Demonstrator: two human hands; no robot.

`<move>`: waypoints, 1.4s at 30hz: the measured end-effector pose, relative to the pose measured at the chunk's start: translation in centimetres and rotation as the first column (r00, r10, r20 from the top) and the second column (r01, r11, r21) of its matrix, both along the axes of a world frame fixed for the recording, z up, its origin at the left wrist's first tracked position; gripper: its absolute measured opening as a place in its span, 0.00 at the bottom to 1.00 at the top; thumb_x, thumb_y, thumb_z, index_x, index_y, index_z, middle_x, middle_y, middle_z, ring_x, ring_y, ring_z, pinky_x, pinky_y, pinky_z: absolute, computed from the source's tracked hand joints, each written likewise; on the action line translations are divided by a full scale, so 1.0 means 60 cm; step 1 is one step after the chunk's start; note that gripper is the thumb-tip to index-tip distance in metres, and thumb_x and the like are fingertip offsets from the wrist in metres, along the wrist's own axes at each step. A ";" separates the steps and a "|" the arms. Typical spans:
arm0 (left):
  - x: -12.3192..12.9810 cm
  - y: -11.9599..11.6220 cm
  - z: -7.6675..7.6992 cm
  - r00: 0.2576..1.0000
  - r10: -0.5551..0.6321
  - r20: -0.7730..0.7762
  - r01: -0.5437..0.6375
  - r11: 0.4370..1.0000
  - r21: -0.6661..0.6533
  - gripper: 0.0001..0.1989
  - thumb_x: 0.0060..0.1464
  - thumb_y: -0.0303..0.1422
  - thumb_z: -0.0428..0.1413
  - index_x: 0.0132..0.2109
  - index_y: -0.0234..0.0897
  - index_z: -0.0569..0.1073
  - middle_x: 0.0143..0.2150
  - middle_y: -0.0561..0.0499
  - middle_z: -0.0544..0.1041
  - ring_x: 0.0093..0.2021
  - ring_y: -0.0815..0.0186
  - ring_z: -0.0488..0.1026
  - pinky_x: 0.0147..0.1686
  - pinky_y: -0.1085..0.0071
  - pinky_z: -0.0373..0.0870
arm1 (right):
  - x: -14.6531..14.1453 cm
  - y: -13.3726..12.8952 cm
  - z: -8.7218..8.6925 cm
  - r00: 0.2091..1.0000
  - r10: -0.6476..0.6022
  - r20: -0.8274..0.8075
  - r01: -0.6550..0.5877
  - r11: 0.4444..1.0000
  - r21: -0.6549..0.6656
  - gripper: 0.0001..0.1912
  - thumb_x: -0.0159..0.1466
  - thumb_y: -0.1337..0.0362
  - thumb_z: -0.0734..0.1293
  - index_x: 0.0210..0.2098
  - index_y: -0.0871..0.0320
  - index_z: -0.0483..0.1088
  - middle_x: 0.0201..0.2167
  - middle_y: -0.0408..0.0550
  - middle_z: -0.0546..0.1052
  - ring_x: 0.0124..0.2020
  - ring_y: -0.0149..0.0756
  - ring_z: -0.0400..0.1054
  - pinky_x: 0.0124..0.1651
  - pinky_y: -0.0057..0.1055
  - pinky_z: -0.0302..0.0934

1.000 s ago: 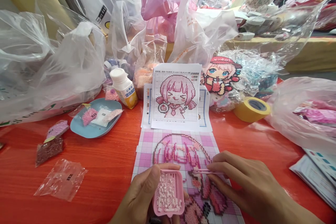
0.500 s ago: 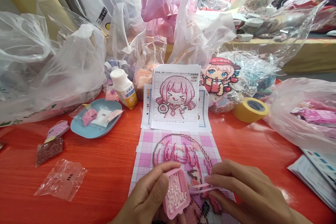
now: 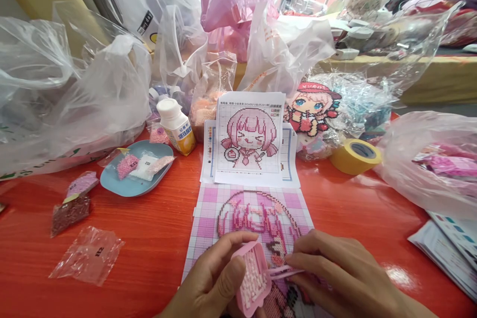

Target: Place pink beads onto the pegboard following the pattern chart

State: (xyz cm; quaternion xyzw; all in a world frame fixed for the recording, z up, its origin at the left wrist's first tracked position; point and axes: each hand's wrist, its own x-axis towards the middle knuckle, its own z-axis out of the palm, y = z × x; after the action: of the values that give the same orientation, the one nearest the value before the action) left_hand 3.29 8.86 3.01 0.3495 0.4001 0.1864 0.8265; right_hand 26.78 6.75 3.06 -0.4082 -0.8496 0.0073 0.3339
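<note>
My left hand (image 3: 219,276) is closed around a small pink tray (image 3: 267,283) of pale fuse beads (image 3: 250,278), tilted toward me. My right hand (image 3: 335,271) pinches pink tweezers (image 3: 285,272), whose tips point left at the tray's right edge. Whether the tips grip a bead is too small to tell. Beneath both hands lies a pegboard (image 3: 204,223) with a pink and white checked grid, partly filled with pink and brown beads. Its lower part is hidden by my hands. Behind it stands a printed pattern sheet (image 3: 249,139) of a pink-haired figure.
Left on the red table (image 3: 149,243) are a blue plate (image 3: 115,186) with bead packets, more bead bags (image 3: 70,211), an opened clear bag (image 3: 89,256) and a white bottle (image 3: 175,126). Yellow tape (image 3: 354,156), papers (image 3: 447,243) and a plastic bag (image 3: 428,159) lie right.
The tray in my left hand has shifted slightly right and down and turned a little. My right hand has moved slightly left, keeping the tweezers beside the tray.
</note>
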 end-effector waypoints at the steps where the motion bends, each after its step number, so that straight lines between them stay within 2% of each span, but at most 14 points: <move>1: 0.000 0.000 0.002 1.000 0.000 0.001 0.000 1.000 -0.001 0.39 0.50 0.58 0.57 0.59 0.36 0.64 0.29 0.50 0.79 0.28 0.68 0.77 0.28 0.77 0.67 | 0.000 0.000 -0.001 1.000 0.002 -0.003 -0.002 1.000 0.002 0.13 0.73 0.62 0.57 0.37 0.55 0.71 0.27 0.41 0.76 0.26 0.23 0.71 0.31 0.19 0.65; 7: 0.002 0.004 0.011 1.000 0.002 0.018 -0.002 1.000 -0.018 0.36 0.49 0.56 0.59 0.57 0.37 0.65 0.29 0.51 0.79 0.29 0.69 0.76 0.29 0.76 0.67 | 0.000 -0.002 -0.001 1.000 0.000 0.000 0.000 1.000 0.013 0.12 0.73 0.62 0.57 0.37 0.55 0.70 0.27 0.41 0.76 0.26 0.24 0.71 0.30 0.20 0.64; 23: 0.004 0.003 0.010 1.000 0.018 0.013 -0.018 1.000 -0.022 0.37 0.49 0.56 0.59 0.57 0.37 0.66 0.27 0.52 0.78 0.27 0.69 0.76 0.27 0.77 0.66 | 0.005 -0.002 0.005 1.000 -0.008 0.020 0.008 1.000 0.018 0.12 0.73 0.63 0.56 0.38 0.55 0.68 0.27 0.41 0.77 0.26 0.24 0.72 0.28 0.22 0.63; 28: 0.003 0.001 0.006 0.996 0.090 -0.015 -0.090 0.996 -0.009 0.35 0.50 0.58 0.57 0.56 0.36 0.69 0.27 0.51 0.79 0.27 0.68 0.76 0.27 0.76 0.67 | 0.015 -0.003 -0.002 0.998 -0.064 0.016 0.063 0.997 0.053 0.07 0.71 0.66 0.59 0.39 0.56 0.68 0.28 0.43 0.76 0.27 0.25 0.71 0.29 0.22 0.62; 34: 0.003 0.002 0.013 0.982 0.186 0.032 -0.183 0.980 -0.076 0.29 0.51 0.55 0.58 0.49 0.35 0.75 0.34 0.43 0.83 0.24 0.66 0.76 0.23 0.74 0.69 | 0.029 0.001 -0.019 0.990 -0.134 0.040 0.133 0.991 0.026 0.05 0.70 0.67 0.60 0.40 0.57 0.67 0.30 0.44 0.74 0.27 0.26 0.70 0.28 0.23 0.61; 42: 0.005 0.008 0.026 0.976 0.219 0.012 -0.218 0.973 -0.075 0.30 0.48 0.56 0.60 0.45 0.33 0.78 0.30 0.45 0.83 0.24 0.67 0.76 0.27 0.74 0.69 | 0.035 0.001 -0.032 0.987 -0.109 0.115 0.115 0.992 -0.046 0.04 0.70 0.65 0.60 0.41 0.56 0.67 0.31 0.44 0.73 0.27 0.29 0.69 0.25 0.25 0.59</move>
State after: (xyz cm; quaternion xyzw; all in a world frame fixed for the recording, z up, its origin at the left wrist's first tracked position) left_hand 3.59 9.36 4.56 0.2711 0.4343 0.2649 0.8171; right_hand 28.86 6.80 1.13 -0.4637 -0.8422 -0.0118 0.2748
